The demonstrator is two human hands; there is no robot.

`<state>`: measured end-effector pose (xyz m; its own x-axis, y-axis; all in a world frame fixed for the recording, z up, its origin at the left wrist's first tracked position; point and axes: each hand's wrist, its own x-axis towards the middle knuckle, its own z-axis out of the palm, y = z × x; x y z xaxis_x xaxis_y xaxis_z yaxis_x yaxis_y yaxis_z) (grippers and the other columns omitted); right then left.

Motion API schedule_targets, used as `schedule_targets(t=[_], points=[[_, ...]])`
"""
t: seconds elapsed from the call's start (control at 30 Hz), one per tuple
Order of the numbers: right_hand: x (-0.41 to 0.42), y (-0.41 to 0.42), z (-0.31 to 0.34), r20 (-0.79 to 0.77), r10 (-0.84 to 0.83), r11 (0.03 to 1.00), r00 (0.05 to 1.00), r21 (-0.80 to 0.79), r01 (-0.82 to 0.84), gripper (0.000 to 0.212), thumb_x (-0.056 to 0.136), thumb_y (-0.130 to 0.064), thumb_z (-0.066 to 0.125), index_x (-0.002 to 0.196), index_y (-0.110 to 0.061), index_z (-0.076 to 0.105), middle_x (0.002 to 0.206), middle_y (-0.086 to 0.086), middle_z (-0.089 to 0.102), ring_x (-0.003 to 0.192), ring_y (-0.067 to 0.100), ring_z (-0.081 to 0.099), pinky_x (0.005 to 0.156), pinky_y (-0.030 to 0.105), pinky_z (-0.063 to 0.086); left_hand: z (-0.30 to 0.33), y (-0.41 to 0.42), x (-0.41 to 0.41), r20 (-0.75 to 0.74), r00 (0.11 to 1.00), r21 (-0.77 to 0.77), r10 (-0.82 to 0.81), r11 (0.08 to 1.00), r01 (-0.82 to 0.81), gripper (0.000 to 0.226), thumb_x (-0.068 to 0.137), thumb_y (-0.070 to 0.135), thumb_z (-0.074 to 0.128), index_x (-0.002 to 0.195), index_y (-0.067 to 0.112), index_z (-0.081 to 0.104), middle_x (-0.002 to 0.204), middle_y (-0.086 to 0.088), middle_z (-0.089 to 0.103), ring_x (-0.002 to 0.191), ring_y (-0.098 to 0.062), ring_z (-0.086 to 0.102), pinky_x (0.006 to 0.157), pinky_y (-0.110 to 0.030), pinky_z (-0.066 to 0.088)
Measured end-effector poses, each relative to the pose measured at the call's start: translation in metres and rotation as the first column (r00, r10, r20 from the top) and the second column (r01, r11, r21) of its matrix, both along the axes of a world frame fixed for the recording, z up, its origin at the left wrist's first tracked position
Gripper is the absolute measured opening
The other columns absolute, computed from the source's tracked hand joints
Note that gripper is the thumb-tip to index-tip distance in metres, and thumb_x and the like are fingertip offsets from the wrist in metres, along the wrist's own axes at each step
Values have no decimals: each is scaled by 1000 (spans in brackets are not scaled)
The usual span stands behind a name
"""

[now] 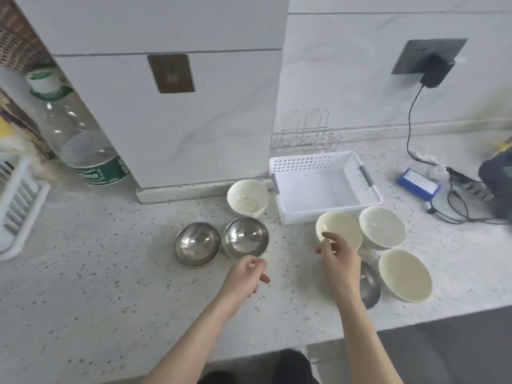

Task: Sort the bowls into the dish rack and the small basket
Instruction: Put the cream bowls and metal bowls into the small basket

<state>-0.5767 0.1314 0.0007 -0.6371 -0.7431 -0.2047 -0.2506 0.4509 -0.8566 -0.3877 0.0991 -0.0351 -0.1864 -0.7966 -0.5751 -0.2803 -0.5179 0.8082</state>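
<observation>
Bench: you stand at a speckled white bench against a pale tiled wall, with a square pillar jutting out at the back.
Small basket: the white perforated basket sits toward the back right with nothing in it; your ceramic bowls crowd its front wall.
Dish rack: the wire rack stands behind the basket against the wall, holding nothing. Reaching it means passing over the basket, so a bowl could clip the basket's rim.
Ceramic bowls: four cream bowls: one at the pillar's foot, two at the basket's front, one near the front edge. The front three lie tilted and close together; lifting one may knock its neighbour.
Steel bowls: two touch side by side mid-bench; a third hides partly behind your right arm and could be nudged toward the front edge.
Right hand: loosely open, fingertips by the nearest cream bowl's rim, gripping nothing.
Left hand: fingers half curled, holding nothing, just in front of the steel pair.
Cable: the charger lead trails along the right side, clear of the bowls.
</observation>
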Motion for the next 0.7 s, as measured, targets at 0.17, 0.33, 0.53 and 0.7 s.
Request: schedule_targets(t=[0.17, 0.33, 0.53, 0.7], points=[[-118, -1, 9, -130, 2, 994, 991, 111, 12, 33, 94, -20, 47, 125, -23, 60, 104, -10, 63, 99, 19, 57, 83, 37, 43, -15, -22, -100, 114, 993, -9, 7, 1000, -6, 53, 93, 44, 54, 139, 21, 41, 117, -4, 68, 93, -11, 61, 80, -31, 48], [-202, 11, -2, -224, 75, 887, 972, 460, 37, 51, 94, -36, 52, 141, -19, 43, 136, 2, 52, 116, 27, 55, 92, 43, 41, -26, -31, -156, 175, 984, 30, -13, 1000, 8, 70, 89, 53, 54, 145, 20, 31, 128, -5, 59, 112, -19, 58, 95, -41, 49], [-243, 35, -14, -90, 292, 665, 952, 734, -135, 60, 86, -53, 59, 134, -19, 48, 113, -1, 60, 100, 22, 60, 79, 34, 44, -28, -32, -185, 220, 975, 89, -8, 996, -12, 35, 94, 30, 49, 125, 14, 48, 93, -3, 62, 66, -14, 53, 50, -24, 40], [-245, 43, -18, -52, 347, 671, 936, 712, -209, 26, 85, -20, 56, 110, -17, 63, 86, 1, 65, 78, 22, 62, 63, 28, 40, -26, -33, -193, 202, 976, 89, 76, 991, -96, 23, 96, 21, 48, 117, 11, 51, 77, -3, 55, 52, -13, 42, 38, -20, 29]])
